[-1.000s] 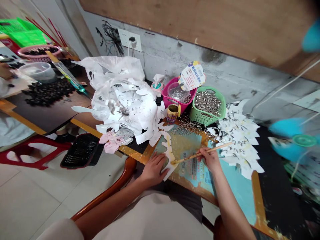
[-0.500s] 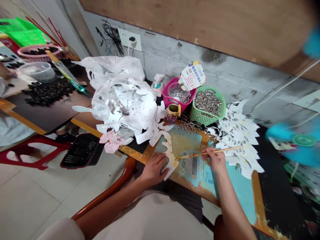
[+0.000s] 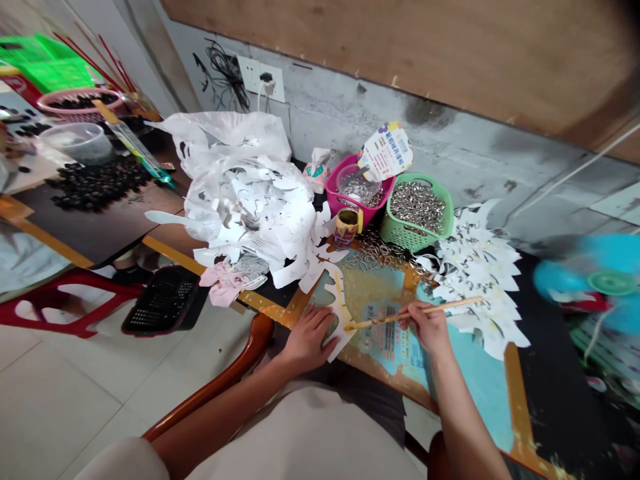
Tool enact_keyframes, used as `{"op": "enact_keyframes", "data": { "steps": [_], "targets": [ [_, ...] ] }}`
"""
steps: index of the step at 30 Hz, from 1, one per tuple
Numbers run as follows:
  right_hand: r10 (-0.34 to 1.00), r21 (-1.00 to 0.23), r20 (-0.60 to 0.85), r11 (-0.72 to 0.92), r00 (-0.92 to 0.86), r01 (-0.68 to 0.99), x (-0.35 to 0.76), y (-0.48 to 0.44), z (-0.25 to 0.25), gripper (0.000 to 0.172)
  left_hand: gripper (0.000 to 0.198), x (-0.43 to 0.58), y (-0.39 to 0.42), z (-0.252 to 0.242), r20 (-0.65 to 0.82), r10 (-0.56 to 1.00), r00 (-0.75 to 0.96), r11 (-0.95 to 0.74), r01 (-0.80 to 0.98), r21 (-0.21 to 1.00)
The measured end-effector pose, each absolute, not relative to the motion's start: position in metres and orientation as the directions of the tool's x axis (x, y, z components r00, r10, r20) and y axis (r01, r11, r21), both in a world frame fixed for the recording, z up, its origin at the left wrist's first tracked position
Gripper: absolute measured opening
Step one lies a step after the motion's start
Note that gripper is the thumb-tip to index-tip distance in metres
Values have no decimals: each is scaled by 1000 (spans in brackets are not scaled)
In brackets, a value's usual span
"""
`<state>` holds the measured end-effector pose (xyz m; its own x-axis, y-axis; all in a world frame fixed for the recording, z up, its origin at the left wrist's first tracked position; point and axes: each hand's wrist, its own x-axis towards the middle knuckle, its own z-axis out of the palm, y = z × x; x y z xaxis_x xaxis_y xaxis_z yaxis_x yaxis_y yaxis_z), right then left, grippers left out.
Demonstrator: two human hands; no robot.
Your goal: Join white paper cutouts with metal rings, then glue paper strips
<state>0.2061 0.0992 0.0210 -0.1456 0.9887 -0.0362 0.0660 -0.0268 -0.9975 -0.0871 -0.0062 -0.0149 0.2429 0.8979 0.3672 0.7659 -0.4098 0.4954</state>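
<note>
My left hand lies with fingers spread on the edge of a white cut-out sheet, holding it against the table. Yellowish glue-like smears run along the sheet's jagged side. In my right hand is a thin wooden brush, pinched between the fingers and slanted down to the left. Its yellow-coated tip touches or hovers just over the sheet's right edge; which of the two I cannot tell. A small stained can stands behind the sheet. Loose metal loops lie to its right.
Behind stand a pink basket and a green basket, both holding metal pieces. White cut-outs heap at left and overlap in layers at right. A blue fan turns at far right. Black pieces cover the left table.
My right hand and the brush have moved slightly left and down, bringing the tip lower along the sheet's edge. My left hand and the sheet stay in place.
</note>
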Motion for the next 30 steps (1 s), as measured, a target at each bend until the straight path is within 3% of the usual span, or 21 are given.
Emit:
{"op": "enact_keyframes", "data": {
  "steps": [14,30],
  "targets": [
    [997,-990,80,81,-14,112,223,95,31,26,42,-87,-7,-17,366,900,238,-406,764,501],
    [995,-996,66,70,-77,47,192,114,17,30,40,-87,-7,-15,352,904,244,-402,768,499]
  ]
}}
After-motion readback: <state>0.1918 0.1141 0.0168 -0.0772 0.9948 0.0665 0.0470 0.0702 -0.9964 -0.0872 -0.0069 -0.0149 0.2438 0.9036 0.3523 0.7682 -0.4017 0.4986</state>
